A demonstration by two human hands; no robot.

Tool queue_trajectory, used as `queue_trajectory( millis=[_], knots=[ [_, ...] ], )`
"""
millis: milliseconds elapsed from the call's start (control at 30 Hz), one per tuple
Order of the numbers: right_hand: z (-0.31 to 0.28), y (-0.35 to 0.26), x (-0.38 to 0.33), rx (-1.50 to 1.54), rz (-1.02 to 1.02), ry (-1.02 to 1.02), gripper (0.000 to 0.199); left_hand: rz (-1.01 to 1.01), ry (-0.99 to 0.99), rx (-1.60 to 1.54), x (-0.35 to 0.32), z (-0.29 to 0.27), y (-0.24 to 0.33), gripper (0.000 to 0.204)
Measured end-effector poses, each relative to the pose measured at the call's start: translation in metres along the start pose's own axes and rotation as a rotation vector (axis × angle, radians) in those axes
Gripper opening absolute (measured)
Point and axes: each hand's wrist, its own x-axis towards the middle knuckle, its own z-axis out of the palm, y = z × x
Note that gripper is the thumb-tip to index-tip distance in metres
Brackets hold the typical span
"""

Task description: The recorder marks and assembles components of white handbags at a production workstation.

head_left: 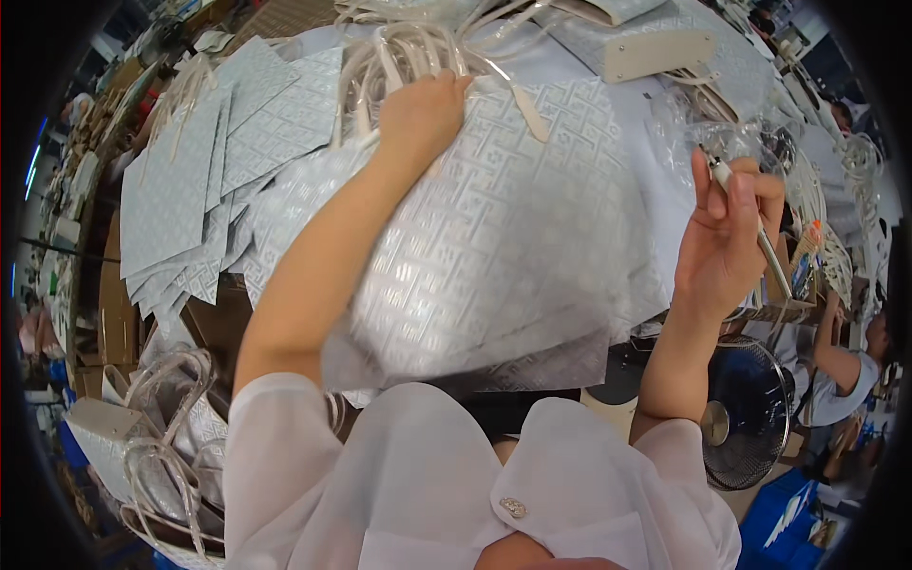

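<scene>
On the tabletop point(655, 152), a patterned bag.
My left hand point(418, 119) grips the bag point(494, 247); my right hand point(727, 237) holds what looks like a pen point(760, 237).

Workshop, probably bag assembly: desk point(608, 114) stacked with cut patterned sheets point(190, 190), finished bags point(142, 446) piled at left, floor fan point(750, 408), another worker point(845, 370) seated nearby.

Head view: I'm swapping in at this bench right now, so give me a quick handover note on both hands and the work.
Left hand grips the top edge of a silver patterned bag, by its pale handles.
Right hand is raised, holding a slim pen-like tool, clear of the bag.
Flat patterned sheets are stacked at the left; finished bags sit lower left.
How far this bag is along cannot be told.
</scene>
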Motion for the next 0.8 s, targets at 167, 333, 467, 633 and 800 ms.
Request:
queue_trajectory(
  millis=[167, 333, 467, 633, 800],
  knots=[
    [-0.005, 0.015, -0.019, -0.012, 0.096, -0.07, 0.006, 0.274, -0.096, -0.143, -0.075, -0.05, 0.009, 0.026],
    [-0.021, 0.078, -0.045, 0.144, 0.351, -0.057, 0.005, 0.265, 0.038, -0.224, -0.085, -0.067, 0.046, 0.021],
    [-0.023, 0.098, -0.06, 0.187, 0.468, 0.062, 0.006, 0.253, -0.247, -0.263, -0.091, -0.073, 0.065, 0.042],
    [-0.025, 0.101, -0.062, 0.183, 0.496, 0.087, 0.007, 0.324, -0.381, -0.158, -0.086, -0.064, 0.07, 0.049],
    [-0.028, 0.102, -0.062, 0.139, 0.511, 0.084, 0.007, 0.396, -0.313, -0.183, -0.086, -0.06, 0.084, 0.048]
  ],
)
